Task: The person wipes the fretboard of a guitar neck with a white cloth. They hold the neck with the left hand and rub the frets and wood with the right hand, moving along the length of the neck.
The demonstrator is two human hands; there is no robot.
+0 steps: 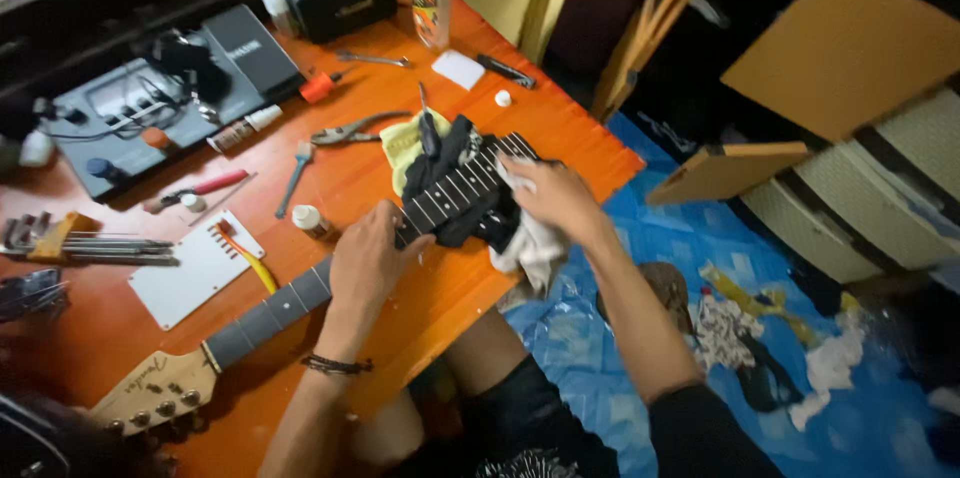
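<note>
Guitar neck (300,296) lies diagonal on the orange table (420,323), headstock near-left, heel far-right. Your left hand (368,260) clamps it mid-length. Your right hand (553,196) presses a white cloth (530,250) on the heel-end frets, so it's nearer that end.

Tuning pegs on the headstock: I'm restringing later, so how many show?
3 tuning pegs show along the headstock's lower edge, bottom left; others may be hidden.
</note>
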